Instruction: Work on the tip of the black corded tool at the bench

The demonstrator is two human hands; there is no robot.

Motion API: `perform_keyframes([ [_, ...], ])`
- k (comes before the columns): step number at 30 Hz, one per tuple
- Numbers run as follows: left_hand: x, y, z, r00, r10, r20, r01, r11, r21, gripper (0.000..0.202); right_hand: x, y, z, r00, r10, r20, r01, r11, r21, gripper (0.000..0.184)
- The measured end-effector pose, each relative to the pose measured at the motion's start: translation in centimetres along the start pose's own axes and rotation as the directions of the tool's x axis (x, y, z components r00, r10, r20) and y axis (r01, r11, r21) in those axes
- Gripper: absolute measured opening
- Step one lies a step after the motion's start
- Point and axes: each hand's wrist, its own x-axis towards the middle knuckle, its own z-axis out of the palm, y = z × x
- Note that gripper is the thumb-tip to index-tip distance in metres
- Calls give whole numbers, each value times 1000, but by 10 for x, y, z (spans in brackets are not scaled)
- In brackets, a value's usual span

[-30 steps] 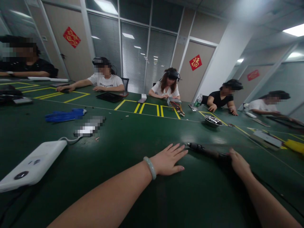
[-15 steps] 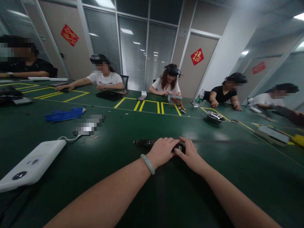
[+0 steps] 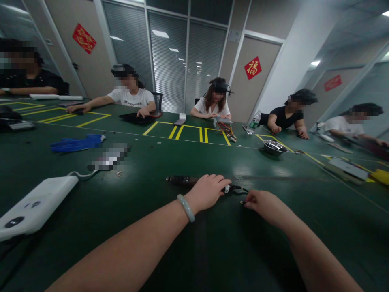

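Note:
A black, pen-shaped electric screwdriver [image 3: 179, 180] lies sideways on the green table. My left hand [image 3: 209, 188], with a pale bangle on its wrist, is wrapped over the body and hides its middle part. From the right end, near a white label, a thin dark cord [image 3: 240, 188] runs to my right hand [image 3: 258, 200]. The fingers of that hand are pinched together at the cord. A small dark piece with a shiny tip [image 3: 242, 202] pokes out of them; whether it is the cord's end I cannot tell.
On the left are a white power bank [image 3: 39, 205], cabled to a phone [image 3: 111, 157], and a blue glove [image 3: 75, 143]. A metal bowl [image 3: 275, 147] stands ahead to the right. Several people sit across the table, one behind a metal box with coloured wires [image 3: 226, 125].
My right hand has left the screwdriver's right end and moved right and slightly down, now pinched at the cord. My left hand remains on the screwdriver.

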Motion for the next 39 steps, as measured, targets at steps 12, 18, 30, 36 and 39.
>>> perform_keyframes([
  [12, -6, -22, -33, 987, 17, 161, -13, 1000, -23, 42, -17, -3, -12, 963, -124, 240, 77, 978, 195, 24],
  [18, -1, -4, -21, 996, 73, 42, -71, 997, -34, 33, -17, 0, -15, 961, -145, 234, 95, 972, 215, 24],
  [30, 8, 6, 1, 999, 26, -32, -28, 996, -80, 12, -8, -6, -6, 998, -31, -61, 37, 994, 100, 7],
  [36, 7, 3, 3, 999, 13, -49, -19, 993, -120, 12, 7, -10, 8, 858, -162, -487, 206, 978, 39, 10],
  [39, 6, 3, 5, 998, 11, -62, -19, 992, -121, 14, 13, -6, 13, 845, -274, -459, 315, 949, 14, 9],
])
